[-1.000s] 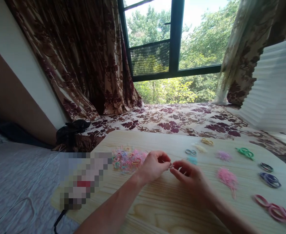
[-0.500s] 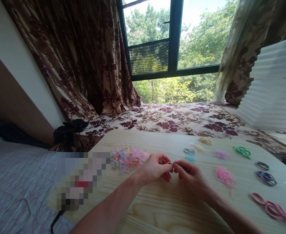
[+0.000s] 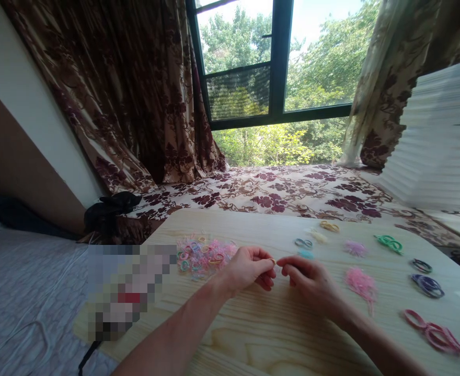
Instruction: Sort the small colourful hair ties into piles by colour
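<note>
Over the middle of the table, my left hand (image 3: 251, 269) pinches a small yellow hair tie (image 3: 273, 261) between thumb and forefinger. My right hand (image 3: 306, 279) is just to its right, fingertips drawn together close to the hair tie. Whether something thin sits in that right pinch is too small to make out. Left of my left hand lies a mixed pile of colourful hair ties (image 3: 202, 256). Beyond my right hand are sorted groups: a pink bunch (image 3: 360, 284), a lilac bunch (image 3: 354, 248), grey-blue hair ties (image 3: 303, 243) and a light blue bunch (image 3: 305, 254).
Toward the right edge lie dark pink hair ties (image 3: 436, 333), navy ones (image 3: 428, 285) and green ones (image 3: 389, 243). Yellow hair ties (image 3: 329, 226) are at the back. A blurred-out object with a black cord (image 3: 89, 357) rests on the table's left side.
My right fingertips have drawn slightly away from the left ones, opening a small gap. The yellow hair tie stays in my left hand.
</note>
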